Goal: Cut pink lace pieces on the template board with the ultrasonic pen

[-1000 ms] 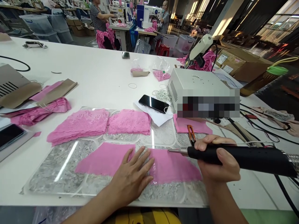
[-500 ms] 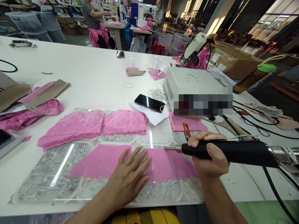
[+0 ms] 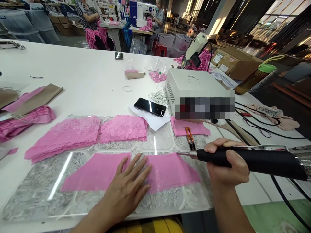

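My left hand (image 3: pixel 130 183) lies flat with fingers spread across the inner ends of two flat pink fabric pieces. One piece, the left fabric panel (image 3: pixel 91 173), tapers to the left; the right fabric panel (image 3: pixel 170 174) slopes down to the right. Both rest on a clear plastic sheet (image 3: pixel 53 200) with a grey speckled pattern. My right hand (image 3: pixel 228 165) is wrapped round a black-handled corded tool (image 3: pixel 262 161). Its thin metal tip is at the upper right corner of the right panel. Whether the tip presses on the cloth, I cannot tell.
Behind the panels lie a left lace stack (image 3: pixel 65 134) and a right lace stack (image 3: pixel 123 127), both pink. Orange-handled thread snips (image 3: pixel 189 137) lie near the tool tip. A phone (image 3: pixel 150 106) sits beside a grey metal box (image 3: pixel 194 81). Black cables (image 3: pixel 282 191) run at right.
The tool tip has moved right along the right panel's upper edge to its corner. My left hand stays flat on the panels. The whole view has shifted slightly.
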The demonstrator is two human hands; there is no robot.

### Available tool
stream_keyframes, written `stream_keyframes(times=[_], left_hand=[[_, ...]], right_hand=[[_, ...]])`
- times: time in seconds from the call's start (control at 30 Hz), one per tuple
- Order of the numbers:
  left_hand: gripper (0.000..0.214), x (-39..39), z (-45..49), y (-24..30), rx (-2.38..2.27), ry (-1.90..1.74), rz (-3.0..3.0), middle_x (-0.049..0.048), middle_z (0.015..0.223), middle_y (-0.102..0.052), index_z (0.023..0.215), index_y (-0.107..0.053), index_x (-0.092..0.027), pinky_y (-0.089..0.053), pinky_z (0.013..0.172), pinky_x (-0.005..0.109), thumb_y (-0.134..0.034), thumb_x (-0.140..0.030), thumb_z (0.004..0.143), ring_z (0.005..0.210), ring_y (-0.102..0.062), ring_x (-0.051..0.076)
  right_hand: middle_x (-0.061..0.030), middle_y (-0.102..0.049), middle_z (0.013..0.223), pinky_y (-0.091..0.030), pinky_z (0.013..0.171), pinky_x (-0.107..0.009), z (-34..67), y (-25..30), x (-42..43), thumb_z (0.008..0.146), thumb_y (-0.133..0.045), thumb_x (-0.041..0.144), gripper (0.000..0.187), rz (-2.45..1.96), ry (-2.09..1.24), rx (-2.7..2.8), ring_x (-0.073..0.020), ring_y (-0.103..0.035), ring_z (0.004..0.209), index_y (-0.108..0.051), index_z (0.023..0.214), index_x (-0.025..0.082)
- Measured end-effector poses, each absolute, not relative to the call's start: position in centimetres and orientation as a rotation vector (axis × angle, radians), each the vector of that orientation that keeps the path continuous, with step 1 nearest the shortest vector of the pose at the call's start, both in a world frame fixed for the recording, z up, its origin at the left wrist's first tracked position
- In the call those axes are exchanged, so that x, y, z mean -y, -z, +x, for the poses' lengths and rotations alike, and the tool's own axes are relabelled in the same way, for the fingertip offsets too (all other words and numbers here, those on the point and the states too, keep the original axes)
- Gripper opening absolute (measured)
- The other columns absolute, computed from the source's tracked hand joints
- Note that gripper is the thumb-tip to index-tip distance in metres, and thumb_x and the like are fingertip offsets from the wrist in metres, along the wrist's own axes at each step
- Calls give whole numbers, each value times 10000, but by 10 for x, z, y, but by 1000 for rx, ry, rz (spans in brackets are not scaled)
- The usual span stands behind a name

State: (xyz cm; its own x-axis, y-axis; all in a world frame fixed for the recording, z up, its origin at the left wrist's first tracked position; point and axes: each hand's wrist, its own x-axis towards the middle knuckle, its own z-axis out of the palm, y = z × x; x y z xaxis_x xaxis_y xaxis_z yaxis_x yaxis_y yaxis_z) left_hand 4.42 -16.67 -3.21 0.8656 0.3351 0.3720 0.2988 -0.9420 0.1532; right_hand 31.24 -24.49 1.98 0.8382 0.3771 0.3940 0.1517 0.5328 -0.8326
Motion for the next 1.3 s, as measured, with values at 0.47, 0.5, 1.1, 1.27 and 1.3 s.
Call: stream_keyframes(times=[0.47, 0.5, 1.1, 1.27, 1.3], left_hand=[[402, 163, 43, 32, -461, -608, 3034, 82, 1493, -485, 1377, -544, -170, -94, 1218, 452, -493, -261, 989, 1460, -310, 278], [404, 163, 43, 32, -454, -606, 3037, 84, 1496, -480, 1377, -545, -167, -89, 1218, 450, -497, -260, 987, 1464, -300, 279], [424, 161, 44, 28, -450, -576, 3061, 93, 1492, -484, 1387, -535, -170, -121, 1213, 447, -515, -251, 972, 1457, -319, 288], [428, 160, 43, 28, -441, -581, 3055, 102, 1477, -501, 1389, -534, -169, -129, 1211, 438, -515, -253, 969, 1442, -350, 285], [429, 159, 43, 28, -440, -577, 3055, 103, 1481, -496, 1387, -536, -167, -126, 1210, 439, -518, -252, 967, 1443, -349, 288]], right_hand=[[9, -571, 674, -451, 459, -271, 315, -27, 248, 618, -557, 227, 92, -969, -139, 529, -104, -512, 477, -592, 694, 188], [9, -571, 672, -448, 453, -266, 316, -27, 252, 613, -554, 224, 95, -965, -144, 511, -103, -510, 475, -593, 691, 188], [1, -589, 663, -455, 442, -274, 322, -19, 262, 611, -552, 220, 101, -1005, -132, 558, -109, -515, 463, -597, 692, 178], [5, -575, 661, -457, 448, -276, 322, -19, 262, 607, -567, 221, 95, -1000, -137, 561, -111, -520, 467, -586, 692, 181], [7, -569, 663, -456, 448, -276, 322, -20, 262, 605, -567, 226, 98, -999, -132, 550, -109, -517, 466, -584, 692, 182]])
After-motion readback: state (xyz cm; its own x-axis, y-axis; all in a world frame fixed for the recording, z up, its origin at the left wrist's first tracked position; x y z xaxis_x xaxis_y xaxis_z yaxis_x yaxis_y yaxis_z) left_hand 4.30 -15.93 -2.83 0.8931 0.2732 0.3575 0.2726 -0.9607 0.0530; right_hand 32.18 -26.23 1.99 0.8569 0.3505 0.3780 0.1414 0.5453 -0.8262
